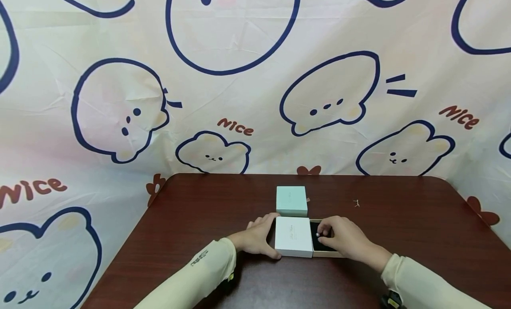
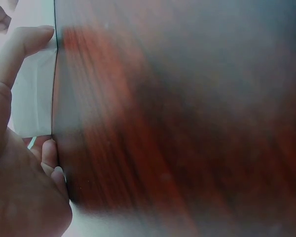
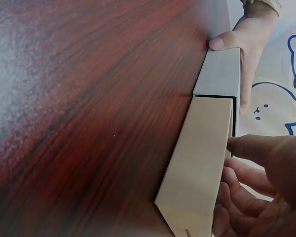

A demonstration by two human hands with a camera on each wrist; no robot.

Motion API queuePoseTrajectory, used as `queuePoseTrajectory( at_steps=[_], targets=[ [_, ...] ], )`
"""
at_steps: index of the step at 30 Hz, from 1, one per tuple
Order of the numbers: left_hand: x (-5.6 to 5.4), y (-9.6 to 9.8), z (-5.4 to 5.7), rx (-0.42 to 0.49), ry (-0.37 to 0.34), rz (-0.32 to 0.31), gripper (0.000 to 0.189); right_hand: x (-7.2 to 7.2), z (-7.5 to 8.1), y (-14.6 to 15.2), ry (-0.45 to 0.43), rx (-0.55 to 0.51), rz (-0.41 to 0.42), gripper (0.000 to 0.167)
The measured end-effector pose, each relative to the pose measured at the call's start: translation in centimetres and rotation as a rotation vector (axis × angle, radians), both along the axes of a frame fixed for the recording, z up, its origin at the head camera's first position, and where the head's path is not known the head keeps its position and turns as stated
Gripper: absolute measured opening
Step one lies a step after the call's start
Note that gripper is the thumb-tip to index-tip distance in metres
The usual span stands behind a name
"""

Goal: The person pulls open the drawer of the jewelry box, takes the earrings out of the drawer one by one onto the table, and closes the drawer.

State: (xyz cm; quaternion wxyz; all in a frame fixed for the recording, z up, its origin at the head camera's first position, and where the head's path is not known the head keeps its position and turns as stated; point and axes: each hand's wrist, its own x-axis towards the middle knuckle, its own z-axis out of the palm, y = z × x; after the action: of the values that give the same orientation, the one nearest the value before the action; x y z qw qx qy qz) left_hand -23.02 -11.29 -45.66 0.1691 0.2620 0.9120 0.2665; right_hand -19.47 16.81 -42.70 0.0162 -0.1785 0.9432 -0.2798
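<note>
Left hand (image 1: 260, 237) grips the probably light, stiff white box (image 1: 293, 236) by its likely firmest nine-o'clock end, right hand (image 1: 348, 238) pinching a shiny bead (image 1: 318, 234).

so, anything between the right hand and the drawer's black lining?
Nothing visible: the right hand is over the open drawer, a small white bead at its fingertips. The white box sits left of that hand.

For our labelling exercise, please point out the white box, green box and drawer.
White box (image 1: 293, 234): head view, on its top.
Green box (image 1: 291, 198): head view, on its top.
Drawer (image 3: 196, 145): right wrist view, on its tan outer wall.
</note>
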Motion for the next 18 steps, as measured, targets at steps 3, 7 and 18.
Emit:
queuePoseTrajectory(
  at_steps=[3,7,18],
  targets=[
    [0.03,0.02,0.01,0.002,0.001,0.001,0.109,-0.08,-0.14,-0.09,-0.011,0.016,-0.012,0.011],
    [0.04,0.01,0.00,0.003,0.003,0.002,0.109,-0.11,-0.24,-0.27,-0.017,0.025,-0.030,0.012],
    [-0.03,-0.02,-0.03,0.006,0.003,-0.004,0.109,-0.30,-0.34,-0.73,-0.014,0.056,-0.055,0.011]
  ],
)
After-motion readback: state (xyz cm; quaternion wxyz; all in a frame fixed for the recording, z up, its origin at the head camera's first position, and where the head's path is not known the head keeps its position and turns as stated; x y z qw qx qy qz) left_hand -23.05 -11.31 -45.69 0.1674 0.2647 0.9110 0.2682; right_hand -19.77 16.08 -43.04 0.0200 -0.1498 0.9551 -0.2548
